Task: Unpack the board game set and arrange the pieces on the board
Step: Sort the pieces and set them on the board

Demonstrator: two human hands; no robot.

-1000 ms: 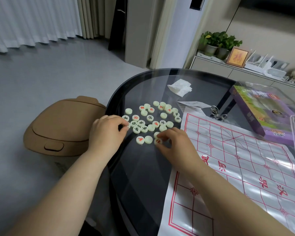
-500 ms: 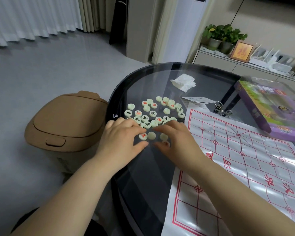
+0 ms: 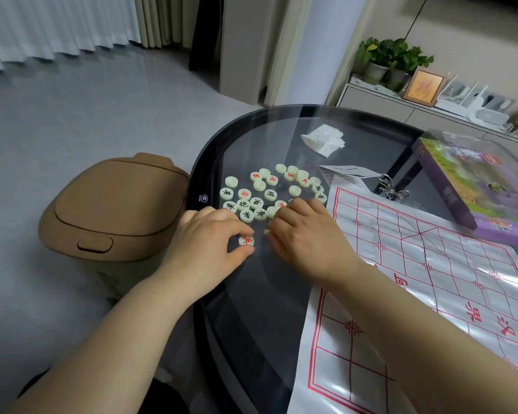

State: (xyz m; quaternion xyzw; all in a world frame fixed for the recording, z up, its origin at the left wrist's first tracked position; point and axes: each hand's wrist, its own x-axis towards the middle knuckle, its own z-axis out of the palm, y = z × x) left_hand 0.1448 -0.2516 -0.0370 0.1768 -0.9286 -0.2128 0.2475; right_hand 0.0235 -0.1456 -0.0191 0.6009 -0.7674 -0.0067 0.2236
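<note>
Your two bare forearms enter from the near edge and meet over the dark glass table [image 3: 260,309].

1. Left hand [image 3: 210,243]: thumb and forefinger pinch one pale round piece with a red character [image 3: 246,241]. The piece lies face up, at the glass, just on the near side of the main group.
2. Right hand [image 3: 305,237]: knuckles up, fingers curled down onto the glass just right of the pinched piece. A sliver of a pale piece shows at the fingertips. You cannot tell whether this hand grips it or only covers it.
3. Loose pieces [image 3: 263,194]: a scattered group lies flat on the glass just beyond both hands. Some show black characters, some red, some a blank face. None is on the board.
4. Board sheet [image 3: 431,279]: a glossy white sheet with a red grid lies spread on the table to the right of the pieces, under your right forearm.

Beyond the pieces lie a crumpled tissue [image 3: 323,140], a paper slip [image 3: 347,171] and a metal key ring [image 3: 389,188] at the board's far corner. A purple box [image 3: 461,186] lies at the far right. A brown lidded bin [image 3: 111,204] stands on the floor left of the table. Potted plants [image 3: 395,55] and a framed picture [image 3: 422,86] stand on the far sideboard.
</note>
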